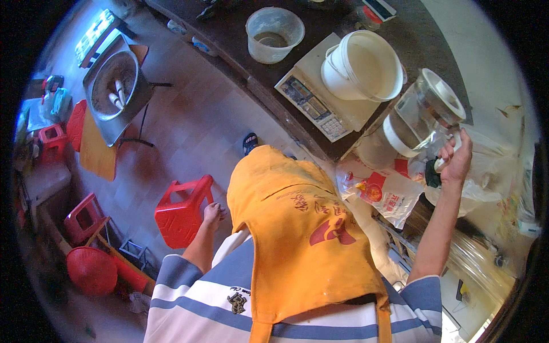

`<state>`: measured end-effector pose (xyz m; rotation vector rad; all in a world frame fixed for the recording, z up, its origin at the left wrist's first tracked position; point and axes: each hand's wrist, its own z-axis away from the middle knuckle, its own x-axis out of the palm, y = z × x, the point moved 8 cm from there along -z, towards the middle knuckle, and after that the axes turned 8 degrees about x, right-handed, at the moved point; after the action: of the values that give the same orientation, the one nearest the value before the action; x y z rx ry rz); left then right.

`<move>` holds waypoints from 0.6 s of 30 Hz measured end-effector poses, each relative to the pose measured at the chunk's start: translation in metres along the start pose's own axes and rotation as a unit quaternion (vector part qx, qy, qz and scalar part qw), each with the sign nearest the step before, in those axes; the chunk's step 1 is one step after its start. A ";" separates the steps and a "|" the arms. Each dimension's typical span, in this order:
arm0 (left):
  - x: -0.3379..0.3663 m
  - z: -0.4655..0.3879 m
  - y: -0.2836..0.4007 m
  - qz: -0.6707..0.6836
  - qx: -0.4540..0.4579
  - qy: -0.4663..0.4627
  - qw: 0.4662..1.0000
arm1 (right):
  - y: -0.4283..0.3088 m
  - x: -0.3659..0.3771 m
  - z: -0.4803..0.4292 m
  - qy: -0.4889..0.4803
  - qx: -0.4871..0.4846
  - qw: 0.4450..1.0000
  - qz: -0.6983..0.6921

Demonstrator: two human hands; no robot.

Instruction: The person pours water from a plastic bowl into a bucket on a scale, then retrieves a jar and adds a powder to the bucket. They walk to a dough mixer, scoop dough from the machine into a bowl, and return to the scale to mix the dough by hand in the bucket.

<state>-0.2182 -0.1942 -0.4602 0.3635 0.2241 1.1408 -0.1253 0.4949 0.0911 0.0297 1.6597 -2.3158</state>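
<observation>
My right hand (457,156) grips the white handle of a clear jug (418,113) with a white lid and a white band, which holds some clear liquid. The jug is tilted beside a white plastic bucket (330,75) that stands on a digital weighing scale (306,96). Pale contents show inside the bucket. My left hand (214,213) hangs low near a red plastic stool, its fingers loosely curled, and nothing shows in it. Whether the jug touches the table edge cannot be told.
A translucent tub (274,36) stands on the dark table (231,25), left of the scale. Plastic bags (386,193) lie below the jug. On the left are the red stool (178,218), a large metal basin (101,90) holding white-handled tools, and more red stools (53,137).
</observation>
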 end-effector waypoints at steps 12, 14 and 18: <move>-0.003 0.031 0.038 -0.090 -0.002 0.020 0.996 | 0.007 0.018 -0.011 -0.029 0.014 0.992 0.119; 0.000 0.034 0.041 -0.086 0.003 0.014 0.996 | 0.008 0.019 -0.011 -0.037 0.014 0.992 0.121; -0.001 0.033 0.038 -0.112 0.016 0.020 0.993 | 0.007 0.018 -0.010 -0.037 0.016 0.992 0.122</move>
<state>-0.2384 -0.1866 -0.4151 0.3359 0.3109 0.9243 -0.1425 0.4978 0.0784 0.1437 1.4931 -2.1348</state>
